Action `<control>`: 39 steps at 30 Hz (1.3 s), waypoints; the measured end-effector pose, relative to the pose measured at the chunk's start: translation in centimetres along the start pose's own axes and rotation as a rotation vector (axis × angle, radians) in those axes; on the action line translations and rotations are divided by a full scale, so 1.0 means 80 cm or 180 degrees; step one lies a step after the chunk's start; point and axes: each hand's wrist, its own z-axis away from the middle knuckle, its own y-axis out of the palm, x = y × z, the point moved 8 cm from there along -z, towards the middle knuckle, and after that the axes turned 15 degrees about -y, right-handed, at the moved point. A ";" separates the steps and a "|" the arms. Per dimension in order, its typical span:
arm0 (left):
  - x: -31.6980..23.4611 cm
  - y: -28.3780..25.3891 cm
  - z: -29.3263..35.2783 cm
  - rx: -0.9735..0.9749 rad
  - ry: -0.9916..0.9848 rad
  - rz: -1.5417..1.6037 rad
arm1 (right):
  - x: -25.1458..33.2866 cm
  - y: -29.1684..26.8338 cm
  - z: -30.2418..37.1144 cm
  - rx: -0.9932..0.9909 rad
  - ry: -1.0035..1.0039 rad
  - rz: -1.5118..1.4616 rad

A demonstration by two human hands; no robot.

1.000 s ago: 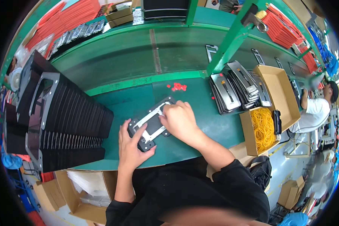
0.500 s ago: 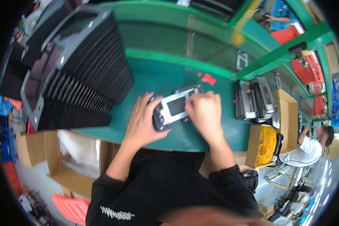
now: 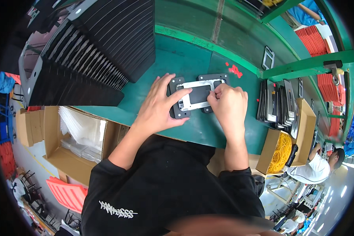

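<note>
A silver rectangular frame (image 3: pixel 197 106) with a dark opening lies across a black two-block fixture (image 3: pixel 179 114) on the green table. My left hand (image 3: pixel 155 104) grips the fixture's left block, its thumb resting on the frame's upper left corner and its other fingers spread round the block's edge. At the frame's right end, my right hand (image 3: pixel 231 109) is closed in a pinch. Its thumb and forefinger press at the inner edge of the frame; what is between them, if anything, is hidden. The fixture's right block (image 3: pixel 212 76) shows behind that hand.
Tall black slotted racks (image 3: pixel 118 35) stand at the left. Small red pieces (image 3: pixel 234 70) lie at the back. Right of my hands are stacked dark frames (image 3: pixel 277 104) and a carton of yellow bands (image 3: pixel 280 153). An open carton (image 3: pixel 72 159) with clear wrapping sits lower left.
My view has shifted, so the table and racks sit differently. The fixture and frame, tilted before, now look nearly level. The right hand still pinches at the frame's right end.
</note>
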 end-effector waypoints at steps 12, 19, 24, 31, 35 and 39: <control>-0.001 0.003 -0.002 0.0041 0.0081 -0.0098 | 0.002 -0.002 -0.001 -0.0077 -0.0218 -0.0038; -0.002 0.002 -0.002 0.0016 0.0055 -0.0069 | -0.001 -0.006 -0.002 0.0219 -0.0042 -0.0185; 0.001 0.004 -0.002 0.0049 0.0061 -0.0069 | -0.006 0.001 0.000 0.0164 -0.0083 -0.0197; 0.000 0.002 -0.002 0.0004 -0.0005 0.0006 | 0.020 0.004 0.002 0.0173 -0.0237 -0.0359; 0.003 0.001 -0.004 -0.0002 -0.0058 0.0099 | -0.010 -0.001 -0.002 0.0478 0.0279 -0.0260; 0.001 0.002 0.002 0.0009 0.0081 -0.0101 | -0.005 0.003 -0.002 0.0388 0.0078 -0.0274</control>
